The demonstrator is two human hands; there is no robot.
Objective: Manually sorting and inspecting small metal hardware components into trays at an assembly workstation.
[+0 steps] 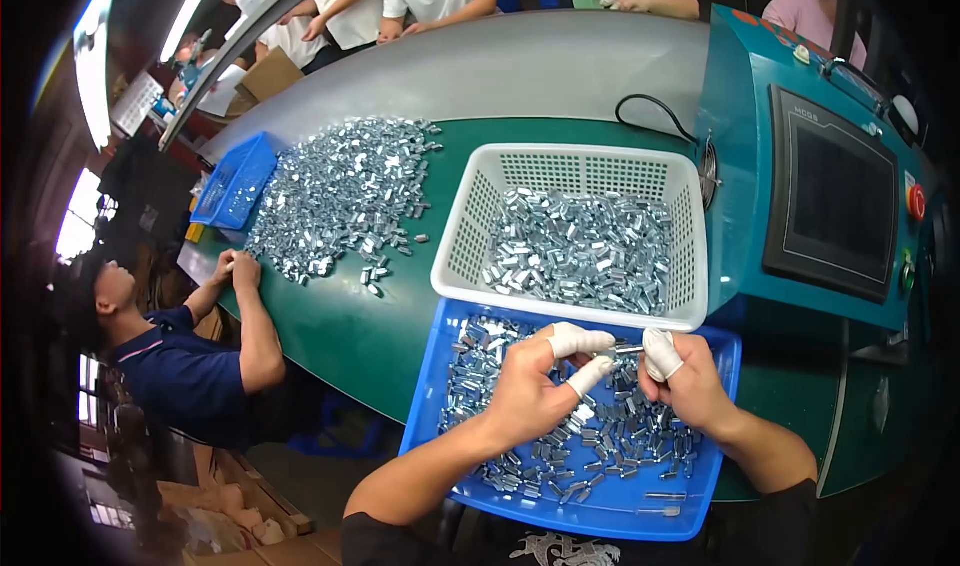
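My left hand (535, 381) and my right hand (685, 381) meet over a blue tray (425, 396) full of small shiny metal parts. White finger cots cover my fingertips. Between the two hands I pinch one small metal part (627, 349), the left thumb and forefinger on one end, the right fingertips on the other. Just beyond the tray stands a white plastic basket (470, 226) holding several more of the same metal parts.
A big loose heap of metal parts (340, 191) lies on the green table, with a second blue tray (235, 181) beside it. A person in a dark shirt (190, 366) works at the left edge. A teal machine with a screen (830, 201) stands right. Other people sit across.
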